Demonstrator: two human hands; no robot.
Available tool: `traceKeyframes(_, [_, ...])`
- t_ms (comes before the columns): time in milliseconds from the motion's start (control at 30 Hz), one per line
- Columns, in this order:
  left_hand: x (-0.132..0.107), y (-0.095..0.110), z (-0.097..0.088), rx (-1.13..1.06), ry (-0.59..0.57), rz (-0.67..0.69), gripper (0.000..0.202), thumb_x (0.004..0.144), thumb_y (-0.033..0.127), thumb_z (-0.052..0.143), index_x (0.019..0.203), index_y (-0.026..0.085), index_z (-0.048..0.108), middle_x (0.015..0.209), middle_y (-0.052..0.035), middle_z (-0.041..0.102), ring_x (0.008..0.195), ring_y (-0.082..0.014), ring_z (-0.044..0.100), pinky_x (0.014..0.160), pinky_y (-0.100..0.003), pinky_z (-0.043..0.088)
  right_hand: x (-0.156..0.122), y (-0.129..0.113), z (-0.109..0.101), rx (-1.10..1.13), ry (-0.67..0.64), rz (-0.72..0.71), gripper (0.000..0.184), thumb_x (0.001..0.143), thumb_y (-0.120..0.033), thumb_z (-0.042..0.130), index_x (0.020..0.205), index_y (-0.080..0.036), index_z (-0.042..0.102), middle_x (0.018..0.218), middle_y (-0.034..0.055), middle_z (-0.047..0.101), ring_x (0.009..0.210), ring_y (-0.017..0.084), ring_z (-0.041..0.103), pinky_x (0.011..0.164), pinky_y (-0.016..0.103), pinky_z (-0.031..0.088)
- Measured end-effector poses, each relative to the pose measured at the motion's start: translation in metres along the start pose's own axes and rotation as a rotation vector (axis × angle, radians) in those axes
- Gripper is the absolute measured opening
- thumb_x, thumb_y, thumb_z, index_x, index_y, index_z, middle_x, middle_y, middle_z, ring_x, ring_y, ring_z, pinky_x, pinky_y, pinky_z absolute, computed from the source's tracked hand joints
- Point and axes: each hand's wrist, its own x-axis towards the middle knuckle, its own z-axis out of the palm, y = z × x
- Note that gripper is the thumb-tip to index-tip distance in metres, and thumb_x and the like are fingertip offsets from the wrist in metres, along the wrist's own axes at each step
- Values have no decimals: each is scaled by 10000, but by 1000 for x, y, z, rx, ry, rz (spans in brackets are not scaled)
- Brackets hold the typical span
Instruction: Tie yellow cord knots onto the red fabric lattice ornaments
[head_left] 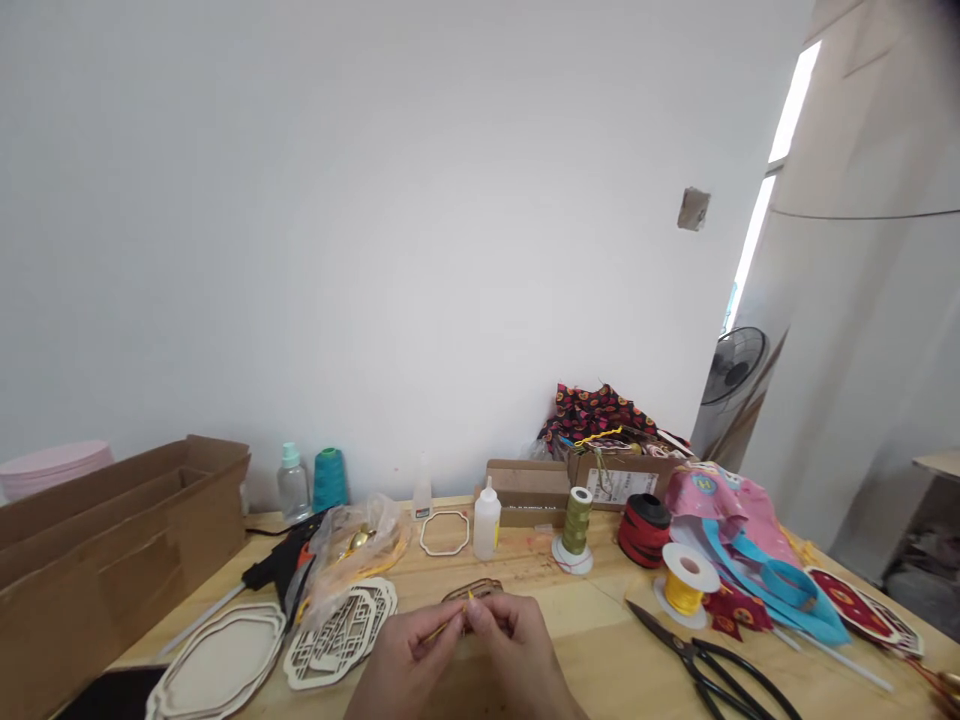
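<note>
My left hand [415,648] and my right hand [512,640] meet low in the middle of the view, above the wooden table. Both are closed, fingertips pinching a thin yellow cord [471,595] whose tip pokes up between them. A stretch of it runs back into my left fingers; most of its length is hidden. Just behind the fingertips lies a small brown cut-out wooden piece [480,587], partly covered by my hands. To the left rest pale fretwork wooden panels [341,632]. A white squeeze bottle [487,522] stands upright beyond my hands.
Black scissors [705,655] lie at the right, near a yellow cord spool [684,585], a red ribbon roll [645,533] and blue ribbon [787,590]. A green thread spool [577,522] stands behind. At left are a cardboard box [127,560], a glue gun [277,560] and a plastic bag [360,535].
</note>
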Motion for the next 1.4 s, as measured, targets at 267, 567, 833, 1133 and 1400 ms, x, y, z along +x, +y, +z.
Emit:
traceKeyframes(267, [3, -9, 3, -8, -13, -20, 227, 725, 309, 511, 805, 203, 695, 744, -18, 705, 746, -207, 601, 691, -251, 446, 7, 1, 3, 415, 0, 276, 398, 516, -511, 643, 529, -119, 578, 292, -100, 287, 276, 20, 190, 298, 165, 121])
traceKeyframes(567, [1, -11, 5, -137, 29, -78, 242, 687, 343, 561, 793, 171, 693, 740, -22, 704, 776, -212, 597, 754, -288, 427, 6, 5, 6, 699, -50, 421, 392, 511, -468, 676, 632, -119, 549, 281, -147, 215, 261, -1, 82, 289, 156, 25])
traceKeyframes(833, [9, -32, 6, -166, 118, -170, 302, 613, 407, 606, 713, 133, 685, 639, -36, 686, 684, -204, 594, 651, -266, 439, 3, 6, 8, 720, -3, 540, 436, 434, -492, 695, 620, -131, 536, 294, -145, 215, 280, -5, 82, 303, 155, 8])
traceKeyframes(1133, [10, -32, 10, -265, 72, -285, 258, 597, 380, 626, 650, 131, 669, 573, -11, 645, 609, -155, 558, 582, -218, 415, 5, 7, 0, 626, 49, 554, 388, 450, -466, 692, 550, -130, 528, 288, -133, 244, 260, -3, 112, 303, 173, 27])
traceKeyframes(1400, [7, -36, 18, -293, 65, -421, 263, 593, 410, 610, 652, 154, 594, 349, 116, 363, 278, -23, 245, 288, -132, 163, 1, 10, 6, 551, 154, 515, 345, 524, -437, 671, 572, -112, 564, 294, -113, 287, 273, 7, 152, 315, 181, 71])
